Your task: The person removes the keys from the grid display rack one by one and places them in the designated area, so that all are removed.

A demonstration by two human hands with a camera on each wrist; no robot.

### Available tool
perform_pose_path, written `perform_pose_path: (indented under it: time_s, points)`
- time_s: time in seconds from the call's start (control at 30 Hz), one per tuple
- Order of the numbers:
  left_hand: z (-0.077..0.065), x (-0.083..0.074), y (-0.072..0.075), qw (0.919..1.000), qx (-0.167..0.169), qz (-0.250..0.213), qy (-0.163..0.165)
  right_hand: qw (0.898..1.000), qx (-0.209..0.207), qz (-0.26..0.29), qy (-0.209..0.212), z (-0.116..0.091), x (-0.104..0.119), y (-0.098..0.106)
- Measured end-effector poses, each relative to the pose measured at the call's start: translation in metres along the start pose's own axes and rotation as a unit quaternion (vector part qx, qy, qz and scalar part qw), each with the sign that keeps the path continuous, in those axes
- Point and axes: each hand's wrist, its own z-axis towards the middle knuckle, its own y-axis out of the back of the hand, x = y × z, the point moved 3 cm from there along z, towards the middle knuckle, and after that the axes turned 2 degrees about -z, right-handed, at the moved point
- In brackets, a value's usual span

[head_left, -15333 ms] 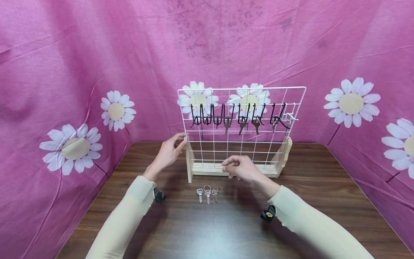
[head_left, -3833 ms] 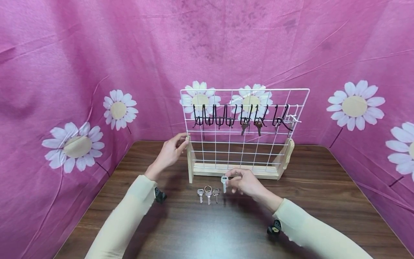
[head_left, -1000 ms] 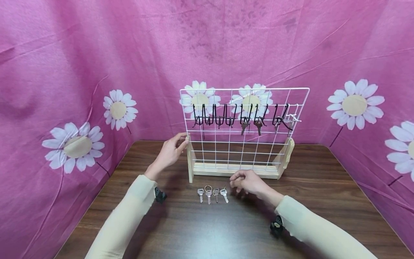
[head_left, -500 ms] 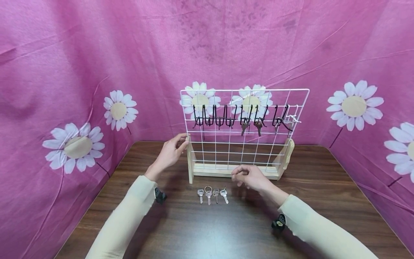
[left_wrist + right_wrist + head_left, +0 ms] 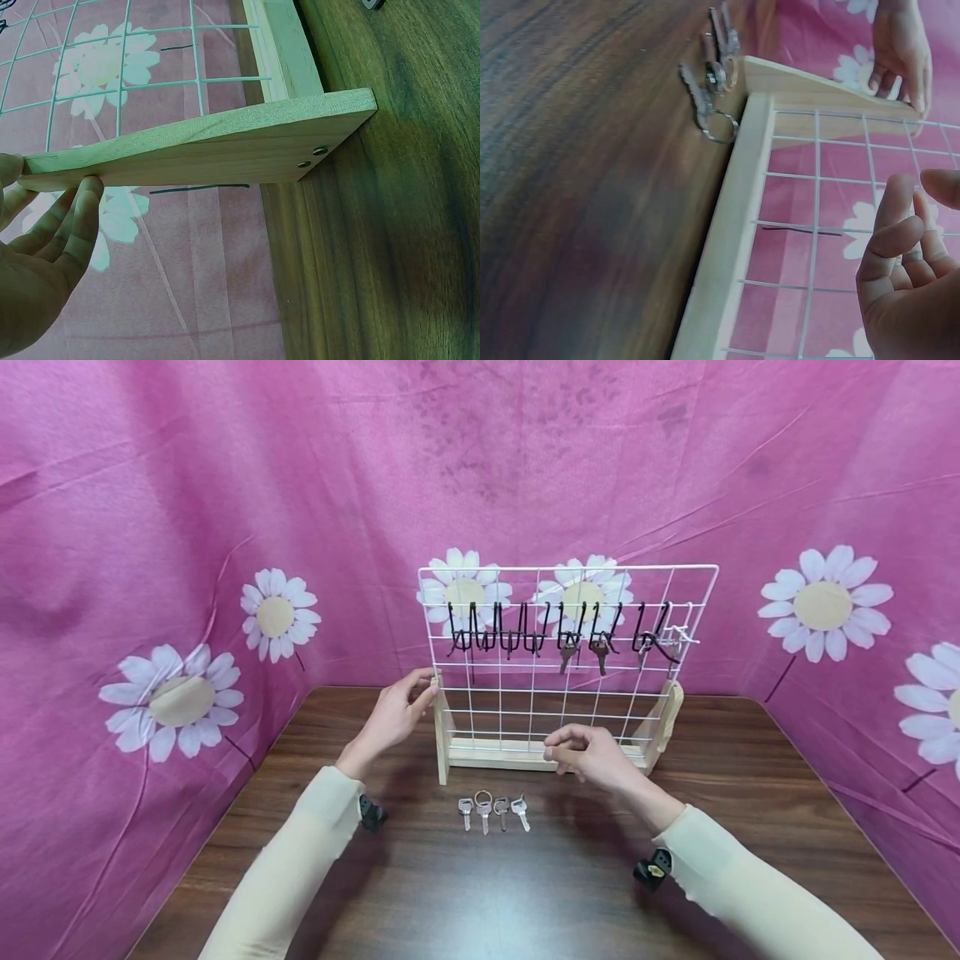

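Observation:
A white wire grid rack [image 5: 532,689] with wooden ends stands on the table. My left hand [image 5: 397,710] pinches the upper tip of its left wooden side panel [image 5: 202,146], thumb on one face and fingers on the other in the left wrist view. My right hand [image 5: 596,758] hovers before the rack's lower part, fingers loosely bent, nothing held. Several keys lie in a row on the table; a silver key [image 5: 520,812] with a ring is the rightmost. Dark keys [image 5: 600,653] hang from black hooks [image 5: 568,631] on the grid, with silver ones further right.
The brown wooden table [image 5: 480,893] extends around the rack. Behind it hangs a pink cloth [image 5: 360,510] printed with daisies. A white hook [image 5: 681,633] sits at the grid's right end. The rack's wooden base bar [image 5: 495,755] lies just behind the row of keys.
Earlier a key left the grid's hooks, and my right hand set it down beside the others. Since then that hand has risen rightward toward the grid. My left hand has stayed put.

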Motion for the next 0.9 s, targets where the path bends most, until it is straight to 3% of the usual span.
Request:
perform_pose_path:
  time_s: [0.2, 0.5, 0.7, 0.9]
  points:
    - [0.000, 0.001, -0.001, 1.0000, 0.002, -0.001, 0.005, 1.000, -0.012, -0.005, 0.021, 0.000, 0.007, 0.008]
    - [0.000, 0.000, 0.001, 1.0000, 0.001, 0.008, 0.001, 1.000, -0.024, -0.002, 0.015, 0.001, 0.018, 0.020]
    - [0.000, 0.000, 0.001, 0.9999, 0.002, 0.011, 0.003, 0.998, -0.028, 0.055, 0.005, 0.001, 0.029, 0.028]
    - [0.001, 0.001, 0.000, 0.9999, 0.000, 0.010, 0.005, 0.997, -0.040, 0.070, 0.010, 0.000, 0.039, 0.036]
